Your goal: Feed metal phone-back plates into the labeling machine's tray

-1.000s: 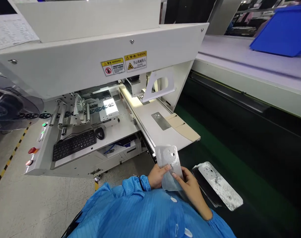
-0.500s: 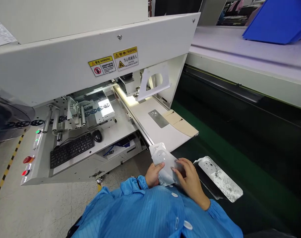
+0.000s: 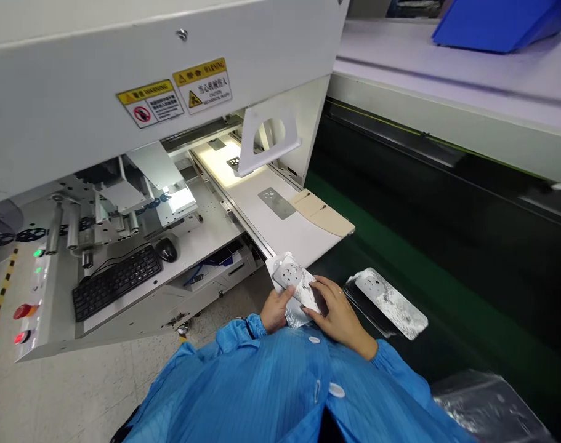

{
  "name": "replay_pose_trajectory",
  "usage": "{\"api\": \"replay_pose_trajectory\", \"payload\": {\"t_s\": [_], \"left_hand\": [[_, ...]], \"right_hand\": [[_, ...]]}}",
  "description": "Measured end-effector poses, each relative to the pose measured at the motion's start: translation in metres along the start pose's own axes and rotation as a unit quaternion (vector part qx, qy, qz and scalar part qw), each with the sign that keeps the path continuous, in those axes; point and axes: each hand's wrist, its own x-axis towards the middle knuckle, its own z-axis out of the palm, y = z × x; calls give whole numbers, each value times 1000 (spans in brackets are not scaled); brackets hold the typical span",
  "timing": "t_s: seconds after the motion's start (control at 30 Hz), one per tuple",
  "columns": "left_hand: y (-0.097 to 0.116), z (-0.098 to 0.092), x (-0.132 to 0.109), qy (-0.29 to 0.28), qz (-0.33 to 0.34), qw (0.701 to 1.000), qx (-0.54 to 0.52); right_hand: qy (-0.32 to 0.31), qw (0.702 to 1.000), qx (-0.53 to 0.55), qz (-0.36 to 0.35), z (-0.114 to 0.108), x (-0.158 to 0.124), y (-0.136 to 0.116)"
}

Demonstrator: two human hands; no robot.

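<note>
In front of my chest, my left hand (image 3: 274, 309) pinches a thin silvery phone back panel (image 3: 303, 287) with camera holes, its thumb lying on top. Another thin panel (image 3: 274, 264) sits beneath it, partly covered. My right hand (image 3: 339, 317) grips the same panel by its right edge, fingers curved over the surface. To the right, a small stack of similar panels (image 3: 393, 303) lies on a dark green belt (image 3: 446, 295). A single grey panel (image 3: 279, 204) rests flat on the machine's white bed (image 3: 298, 237).
The white machine (image 3: 137, 55) with warning labels stands ahead. More panels lie under its lit opening, behind a white bracket (image 3: 268, 144). At left are a keyboard (image 3: 118, 280), a mouse (image 3: 166, 250) and red buttons (image 3: 25, 311). Clear plastic (image 3: 490, 406) lies at lower right.
My view has shifted, bringing clear plastic in at lower right. The held panel has tilted and shows a bright, mottled reflection. Inside the machine, the head no longer covers the lit area, where panels now show.
</note>
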Motion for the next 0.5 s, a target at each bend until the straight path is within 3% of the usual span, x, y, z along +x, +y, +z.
{"api": "replay_pose_trajectory", "payload": {"t_s": [0.1, 0.33, 0.5], "left_hand": [[2, -3, -1, 33, -18, 999, -15], [15, -15, -9, 0, -16, 1000, -12], [17, -20, -10, 9, -20, 1000, 6]], "right_hand": [[19, 1000, -2, 18, 0, 2, 5], [69, 987, -90, 113, 1, 27, 32], [79, 980, -128, 128, 1, 47, 38]]}}
